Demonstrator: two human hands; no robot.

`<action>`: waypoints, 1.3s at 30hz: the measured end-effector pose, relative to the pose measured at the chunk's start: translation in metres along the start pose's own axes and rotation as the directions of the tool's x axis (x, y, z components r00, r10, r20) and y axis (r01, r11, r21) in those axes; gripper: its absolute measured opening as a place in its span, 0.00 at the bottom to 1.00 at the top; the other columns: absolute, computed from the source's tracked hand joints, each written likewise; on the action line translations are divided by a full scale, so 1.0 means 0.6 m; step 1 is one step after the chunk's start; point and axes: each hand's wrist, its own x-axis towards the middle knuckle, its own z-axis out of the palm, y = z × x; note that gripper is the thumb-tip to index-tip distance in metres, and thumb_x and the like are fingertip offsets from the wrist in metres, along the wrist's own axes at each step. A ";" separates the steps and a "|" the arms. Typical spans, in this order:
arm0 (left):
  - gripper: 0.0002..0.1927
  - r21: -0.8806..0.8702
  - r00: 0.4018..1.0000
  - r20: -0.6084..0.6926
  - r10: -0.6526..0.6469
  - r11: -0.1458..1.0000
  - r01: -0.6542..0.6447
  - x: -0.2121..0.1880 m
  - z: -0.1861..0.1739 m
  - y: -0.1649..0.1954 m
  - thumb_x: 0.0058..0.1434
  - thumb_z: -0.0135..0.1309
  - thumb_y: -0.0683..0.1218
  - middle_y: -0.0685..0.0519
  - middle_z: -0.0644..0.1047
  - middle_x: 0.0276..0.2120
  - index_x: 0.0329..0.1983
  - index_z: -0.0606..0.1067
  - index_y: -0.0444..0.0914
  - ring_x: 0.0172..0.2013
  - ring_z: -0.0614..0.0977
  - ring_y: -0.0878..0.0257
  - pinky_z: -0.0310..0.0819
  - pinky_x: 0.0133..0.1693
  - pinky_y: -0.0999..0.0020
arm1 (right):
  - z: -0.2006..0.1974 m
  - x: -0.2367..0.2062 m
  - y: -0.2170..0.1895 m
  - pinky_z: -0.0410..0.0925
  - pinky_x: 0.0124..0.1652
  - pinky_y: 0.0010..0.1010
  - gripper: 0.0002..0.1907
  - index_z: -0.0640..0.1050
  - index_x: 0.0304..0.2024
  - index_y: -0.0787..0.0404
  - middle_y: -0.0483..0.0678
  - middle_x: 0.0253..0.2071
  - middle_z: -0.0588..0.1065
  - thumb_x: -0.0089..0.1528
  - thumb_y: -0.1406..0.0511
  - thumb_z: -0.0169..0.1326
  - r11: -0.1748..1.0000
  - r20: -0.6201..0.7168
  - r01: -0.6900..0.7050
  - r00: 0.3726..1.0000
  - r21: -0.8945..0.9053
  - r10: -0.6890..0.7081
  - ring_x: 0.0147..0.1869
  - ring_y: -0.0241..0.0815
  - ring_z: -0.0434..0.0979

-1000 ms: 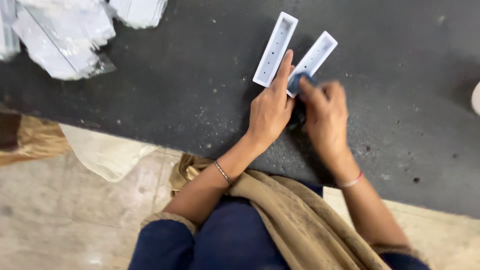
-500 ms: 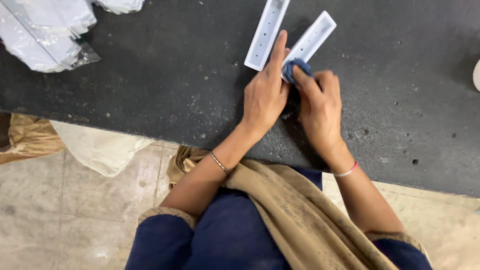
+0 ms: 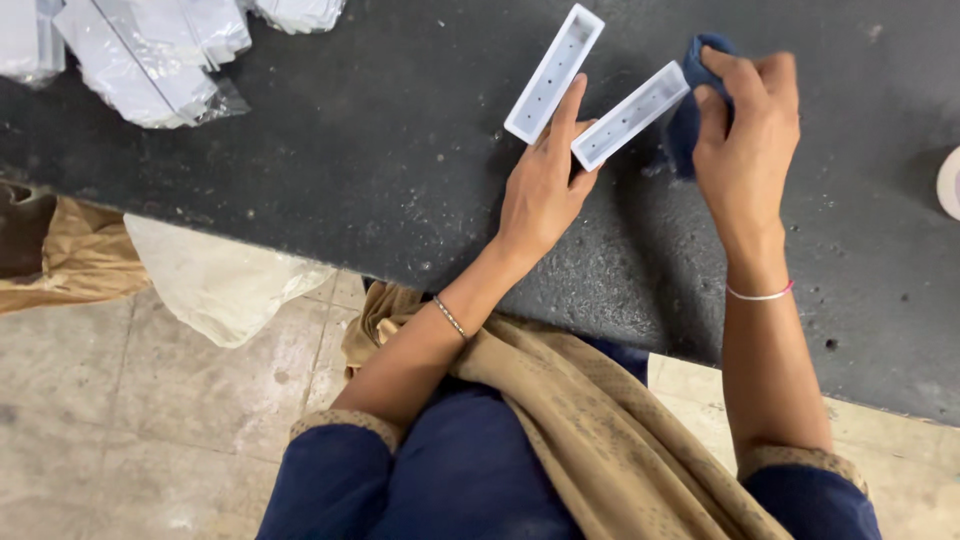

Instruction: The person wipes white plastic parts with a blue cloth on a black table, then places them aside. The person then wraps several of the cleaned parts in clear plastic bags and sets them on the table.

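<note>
Blue cloth (image 3: pixel 690 110) lifted off white tray (image 3: pixel 630 115).

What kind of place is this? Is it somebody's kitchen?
Probably a small workshop, not a kitchen. The dark, speckled worktable holds two long white plastic trays with rows of holes, and bagged white parts are piled at its far corner.

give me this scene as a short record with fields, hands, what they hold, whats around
left hand: flat on the black table, fingers holding down two long white trays
tray one: open side up, small holes along its floor
tray two: lying beside the first, its near end by the left hand
right hand: gripping a blue cloth at the far end of tray two
far left of table: clear plastic bags with white contents
floor: pale sack, brown bag
</note>
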 end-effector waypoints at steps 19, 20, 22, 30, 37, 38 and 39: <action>0.57 -0.028 0.982 0.020 -0.188 0.982 0.188 0.002 0.005 -0.003 0.54 0.65 0.36 0.52 0.81 0.44 0.80 0.46 0.50 0.46 0.85 0.55 0.80 0.49 0.60 | 0.034 -0.026 -0.114 0.69 0.47 0.44 0.15 0.79 0.53 0.69 0.58 0.45 0.69 0.64 0.80 0.52 0.988 0.056 0.151 0.987 0.043 -0.153 0.49 0.56 0.72; 0.56 -0.031 0.985 0.009 -0.170 0.985 0.170 0.002 0.006 -0.003 0.55 0.65 0.36 0.52 0.82 0.44 0.80 0.45 0.50 0.46 0.85 0.55 0.80 0.50 0.60 | 0.030 -0.011 -0.090 0.68 0.47 0.44 0.15 0.80 0.54 0.68 0.57 0.43 0.68 0.66 0.80 0.53 0.993 0.044 0.118 0.992 -0.016 -0.117 0.48 0.55 0.72; 0.55 -0.041 0.987 -0.007 -0.162 0.986 0.162 0.002 0.008 -0.005 0.57 0.64 0.36 0.53 0.82 0.43 0.79 0.45 0.50 0.44 0.85 0.56 0.80 0.49 0.61 | 0.031 0.003 -0.057 0.68 0.48 0.43 0.14 0.80 0.55 0.68 0.57 0.42 0.67 0.68 0.79 0.54 0.990 0.020 0.104 0.995 -0.095 -0.103 0.49 0.54 0.71; 0.57 -0.106 0.981 -0.001 -0.196 0.975 0.194 0.006 0.009 -0.010 0.55 0.66 0.35 0.53 0.82 0.40 0.80 0.45 0.50 0.42 0.86 0.57 0.80 0.48 0.60 | 0.042 -0.042 -0.097 0.69 0.51 0.43 0.17 0.80 0.56 0.63 0.54 0.47 0.69 0.66 0.78 0.55 0.994 0.059 0.112 0.992 0.007 -0.112 0.53 0.54 0.73; 0.61 -0.010 0.989 -0.007 -0.148 0.989 0.148 0.005 0.007 -0.015 0.50 0.67 0.34 0.51 0.80 0.41 0.79 0.44 0.51 0.42 0.84 0.52 0.79 0.46 0.59 | 0.012 -0.044 -0.138 0.69 0.48 0.44 0.18 0.81 0.57 0.60 0.55 0.46 0.70 0.65 0.76 0.56 0.983 0.200 0.163 0.964 0.088 -0.178 0.50 0.56 0.72; 0.61 -0.016 0.991 0.000 -0.131 0.991 0.131 0.004 0.006 -0.015 0.52 0.67 0.35 0.53 0.80 0.40 0.80 0.43 0.51 0.41 0.85 0.54 0.79 0.46 0.59 | 0.008 -0.048 -0.144 0.69 0.48 0.44 0.19 0.82 0.56 0.60 0.55 0.46 0.71 0.63 0.76 0.56 0.982 0.207 0.180 0.960 0.061 -0.189 0.49 0.56 0.72; 0.60 -0.021 0.993 0.008 -0.117 0.993 0.117 0.003 0.005 -0.014 0.54 0.67 0.35 0.54 0.80 0.39 0.80 0.42 0.51 0.41 0.85 0.55 0.80 0.47 0.60 | 0.004 -0.052 -0.149 0.69 0.49 0.44 0.20 0.82 0.56 0.59 0.54 0.46 0.71 0.62 0.76 0.55 0.980 0.216 0.194 0.956 0.035 -0.197 0.49 0.55 0.72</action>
